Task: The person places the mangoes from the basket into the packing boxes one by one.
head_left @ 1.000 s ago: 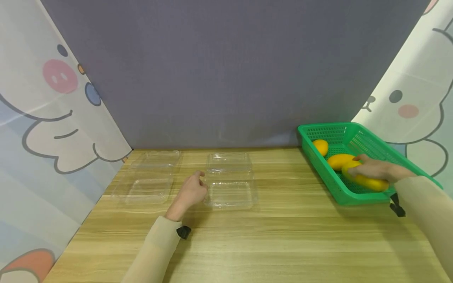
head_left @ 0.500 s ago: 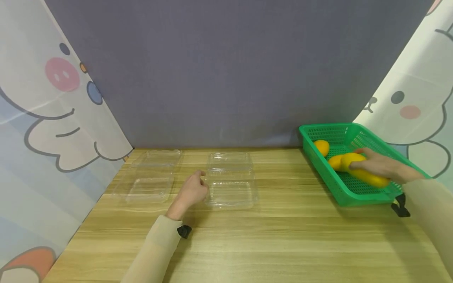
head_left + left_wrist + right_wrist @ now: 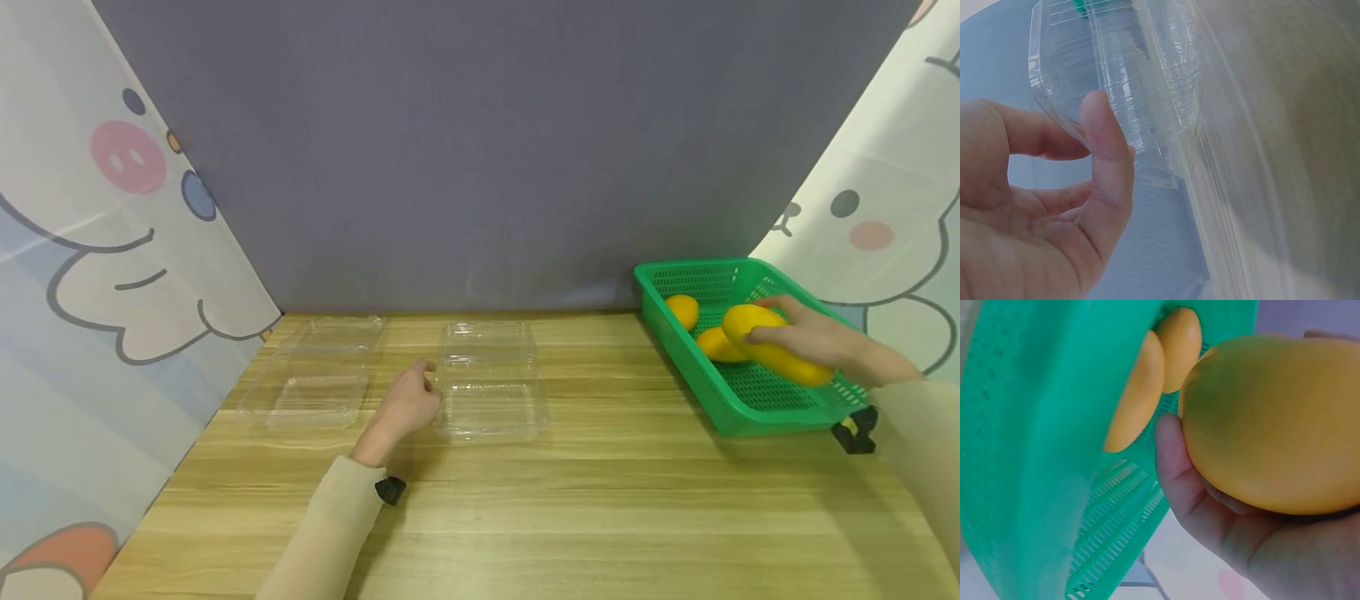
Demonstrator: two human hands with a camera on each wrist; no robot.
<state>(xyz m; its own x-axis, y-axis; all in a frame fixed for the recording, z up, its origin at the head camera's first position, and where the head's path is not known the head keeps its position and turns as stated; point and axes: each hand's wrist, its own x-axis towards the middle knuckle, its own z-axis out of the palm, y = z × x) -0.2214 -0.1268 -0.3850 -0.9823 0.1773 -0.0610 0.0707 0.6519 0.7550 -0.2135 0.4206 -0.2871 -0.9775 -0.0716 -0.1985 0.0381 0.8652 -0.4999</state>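
Observation:
My left hand [image 3: 408, 402] pinches the left rim of an open, hinged clear plastic container [image 3: 491, 408] lying on the table. In the left wrist view the thumb and a finger meet at the edge of that clear container [image 3: 1116, 69]. My right hand [image 3: 813, 333] grips a large yellow mango [image 3: 780, 354] above the green basket [image 3: 738, 421]. A green tint shows on the held mango [image 3: 1272, 425] in the right wrist view. Two more mangoes lie in the basket, one near its far left corner [image 3: 682, 311] and one nearer the middle [image 3: 720, 344].
A second open clear container [image 3: 311, 400] lies on the wooden table [image 3: 570, 517] to the left of my left hand. A grey panel [image 3: 465, 167] stands along the table's back edge. Printed cartoon curtains [image 3: 97, 275] hang on both sides.
My right hand has lifted the mango up off the basket floor and slightly to the right, uncovering more of the mango beneath. The left hand stays at the container's rim.

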